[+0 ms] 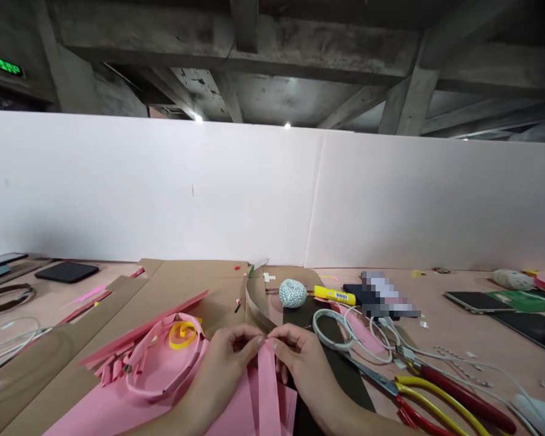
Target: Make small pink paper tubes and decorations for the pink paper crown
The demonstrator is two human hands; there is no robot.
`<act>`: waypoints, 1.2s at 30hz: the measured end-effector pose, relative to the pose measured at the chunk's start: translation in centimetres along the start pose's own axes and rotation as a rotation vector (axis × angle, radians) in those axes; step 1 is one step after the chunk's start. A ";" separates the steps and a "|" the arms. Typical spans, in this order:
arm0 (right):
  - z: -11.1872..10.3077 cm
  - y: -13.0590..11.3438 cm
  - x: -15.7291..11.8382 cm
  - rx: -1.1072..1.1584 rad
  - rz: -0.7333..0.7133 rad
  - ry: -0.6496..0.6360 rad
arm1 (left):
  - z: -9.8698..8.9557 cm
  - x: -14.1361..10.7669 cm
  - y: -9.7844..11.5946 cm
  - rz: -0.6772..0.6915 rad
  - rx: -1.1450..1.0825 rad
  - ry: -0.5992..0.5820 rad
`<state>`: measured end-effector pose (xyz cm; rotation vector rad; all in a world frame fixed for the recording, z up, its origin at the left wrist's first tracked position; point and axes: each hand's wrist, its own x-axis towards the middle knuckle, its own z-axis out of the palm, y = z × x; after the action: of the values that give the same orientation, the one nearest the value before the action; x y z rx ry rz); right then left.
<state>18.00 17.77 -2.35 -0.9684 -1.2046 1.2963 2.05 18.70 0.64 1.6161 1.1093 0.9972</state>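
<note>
Pinching a pink paper strip [267, 387] near the middle of the tabletop [454, 345]: fingers [258, 342] of left hand [222, 366] and right hand [306, 369] clamped on its upper end. Curled pink paper ring [138, 387] lies just left; curved clear strip [254, 297] stands just beyond the hands.

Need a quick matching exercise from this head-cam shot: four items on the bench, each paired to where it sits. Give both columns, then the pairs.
Items:
1. Long pink paper strip
2. Curled yellow paper strip
3. Speckled black-and-white ball
4. Coiled white cable

Places:
A. On the long black sheet, right of the hands
B. Pinched between the left hand and right hand
C. On the brown cardboard, beyond the hands
D. At the curled pink paper ring

Pairs: 1-B, 2-D, 3-C, 4-A
</note>
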 end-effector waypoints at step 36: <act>-0.6 -1.1 -0.4 -0.017 0.044 0.034 | 0.1 -0.1 0.1 -0.032 -0.023 -0.014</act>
<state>18.77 17.37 -1.38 -1.0308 -1.1759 1.3009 2.12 18.53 0.74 1.5802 1.1073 0.9736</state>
